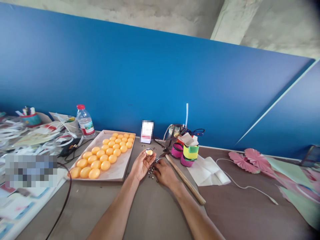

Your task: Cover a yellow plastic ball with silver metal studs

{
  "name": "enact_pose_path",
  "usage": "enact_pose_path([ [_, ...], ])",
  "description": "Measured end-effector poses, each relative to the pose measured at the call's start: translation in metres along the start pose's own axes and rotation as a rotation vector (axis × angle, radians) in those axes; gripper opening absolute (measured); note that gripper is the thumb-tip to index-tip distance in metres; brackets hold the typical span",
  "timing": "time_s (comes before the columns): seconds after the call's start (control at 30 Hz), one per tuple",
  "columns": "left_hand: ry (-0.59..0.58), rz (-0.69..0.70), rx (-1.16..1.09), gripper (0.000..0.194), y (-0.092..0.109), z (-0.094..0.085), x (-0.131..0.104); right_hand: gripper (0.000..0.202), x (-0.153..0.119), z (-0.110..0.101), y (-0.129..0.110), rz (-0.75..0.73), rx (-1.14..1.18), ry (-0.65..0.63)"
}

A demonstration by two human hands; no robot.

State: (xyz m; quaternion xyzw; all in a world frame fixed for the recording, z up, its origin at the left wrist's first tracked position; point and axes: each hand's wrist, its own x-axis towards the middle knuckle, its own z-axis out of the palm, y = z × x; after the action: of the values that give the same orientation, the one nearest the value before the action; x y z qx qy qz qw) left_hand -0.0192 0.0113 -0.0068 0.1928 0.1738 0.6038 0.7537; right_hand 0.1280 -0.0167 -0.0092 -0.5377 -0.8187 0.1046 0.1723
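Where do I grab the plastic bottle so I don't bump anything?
Probably pinch the plastic bottle around its shoulders, under the red cap, coming down from above. It stands upright and narrows there, while the orange-filled tray crowds its base and the blue panel blocks behind.

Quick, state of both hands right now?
Left hand: holding a small round, silver-rimmed object.
Right hand: at the small shiny pieces; whether it grips any cannot be told.
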Motion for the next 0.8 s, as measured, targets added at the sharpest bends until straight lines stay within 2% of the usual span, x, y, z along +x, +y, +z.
enact_pose_path([
  [0.27,0.016,-0.042,0.068,0.017,0.0,0.003,-0.002,0.016,0.005,0.008,0.004,-0.044,0.197,0.1],
  [0.5,0.027,-0.025,0.087,0.015,0.0,0.004,-0.003,0.016,0.006,0.017,0.014,-0.016,0.31,0.23],
  [0.8,0.017,-0.02,0.075,0.018,0.001,0.001,-0.002,0.022,0.007,0.02,0.019,0.054,0.368,0.258],
])
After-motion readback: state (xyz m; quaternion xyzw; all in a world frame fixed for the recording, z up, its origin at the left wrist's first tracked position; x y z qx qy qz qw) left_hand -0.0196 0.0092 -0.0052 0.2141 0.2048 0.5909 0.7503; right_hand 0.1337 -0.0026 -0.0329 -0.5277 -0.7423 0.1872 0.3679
